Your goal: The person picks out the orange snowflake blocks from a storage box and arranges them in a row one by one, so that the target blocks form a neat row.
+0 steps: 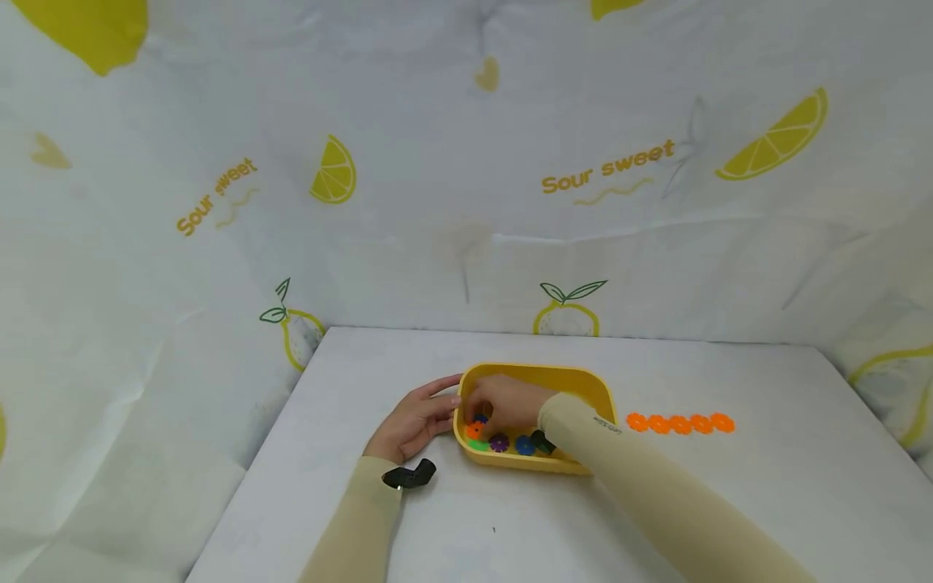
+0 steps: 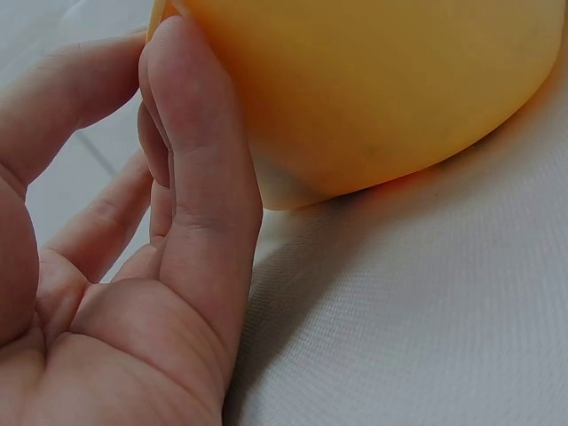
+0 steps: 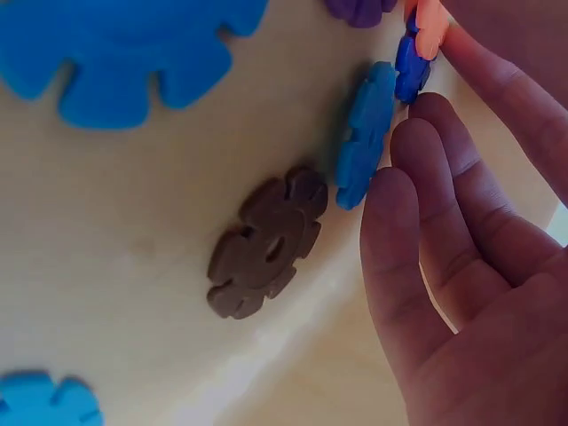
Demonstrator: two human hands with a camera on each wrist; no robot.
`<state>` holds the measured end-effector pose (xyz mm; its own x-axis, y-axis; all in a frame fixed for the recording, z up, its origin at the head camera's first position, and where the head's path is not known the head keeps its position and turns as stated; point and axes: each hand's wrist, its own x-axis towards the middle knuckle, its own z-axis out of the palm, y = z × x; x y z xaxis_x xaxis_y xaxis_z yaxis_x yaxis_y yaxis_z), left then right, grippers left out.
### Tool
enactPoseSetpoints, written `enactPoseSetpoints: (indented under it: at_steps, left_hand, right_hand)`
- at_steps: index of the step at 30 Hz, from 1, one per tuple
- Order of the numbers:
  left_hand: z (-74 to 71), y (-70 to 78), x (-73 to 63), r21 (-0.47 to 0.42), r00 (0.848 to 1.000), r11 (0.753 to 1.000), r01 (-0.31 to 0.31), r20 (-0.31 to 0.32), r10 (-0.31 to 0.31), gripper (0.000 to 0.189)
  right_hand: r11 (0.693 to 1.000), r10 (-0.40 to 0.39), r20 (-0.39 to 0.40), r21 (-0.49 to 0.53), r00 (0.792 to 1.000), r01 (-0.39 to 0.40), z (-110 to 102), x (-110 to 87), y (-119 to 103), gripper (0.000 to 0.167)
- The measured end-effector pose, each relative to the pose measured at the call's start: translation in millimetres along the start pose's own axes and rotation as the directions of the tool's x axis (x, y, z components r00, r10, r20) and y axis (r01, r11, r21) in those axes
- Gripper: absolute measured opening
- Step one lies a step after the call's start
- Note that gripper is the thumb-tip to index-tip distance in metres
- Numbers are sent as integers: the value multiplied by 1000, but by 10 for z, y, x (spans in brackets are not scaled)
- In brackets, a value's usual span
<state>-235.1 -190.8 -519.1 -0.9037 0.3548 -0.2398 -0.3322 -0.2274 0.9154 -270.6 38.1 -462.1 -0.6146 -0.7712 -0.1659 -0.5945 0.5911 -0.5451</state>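
A yellow plastic tub (image 1: 603, 387) stands on the table, holding flower-shaped plastic discs of several colours. My left hand (image 1: 414, 423) is at its left side, fingers fairly straight, fingertips against the outer wall and rim. Inside the tub, my right hand (image 1: 510, 402) reaches to the left end, where thumb and index finger pinch an orange disc (image 3: 432, 27). A dark blue disc (image 3: 413, 71) lies right beside that one. The other fingers of this hand are next to a blue disc (image 3: 366, 138) leaning on edge and a brown disc (image 3: 271, 247).
To the right of the tub, several orange discs (image 1: 680, 424) lie in a straight row. Purple (image 1: 499, 442), blue (image 1: 525, 445) and green (image 1: 478, 445) discs lie near the tub's front wall. A white lemon-print cloth (image 1: 437, 202) hangs behind the white table (image 1: 503, 526).
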Motion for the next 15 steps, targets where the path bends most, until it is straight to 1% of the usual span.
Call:
enactPoseSetpoints:
  at_steps: [2, 9, 15]
  left_hand:
    - [7, -2, 14, 8, 1000, 1000, 0, 4, 0, 56]
    - [6, -2, 11, 20, 1000, 1000, -2, 12, 2, 58]
    - [7, -2, -5, 12, 1000, 1000, -7, 6, 7, 58]
  right_hand:
    - [1000, -2, -3, 17, 1000, 3, 4, -10, 19, 16]
    - [1000, 7, -6, 6, 1000, -7, 2, -15, -8, 17]
    - [996, 66, -19, 61, 998, -65, -33, -64, 4, 21]
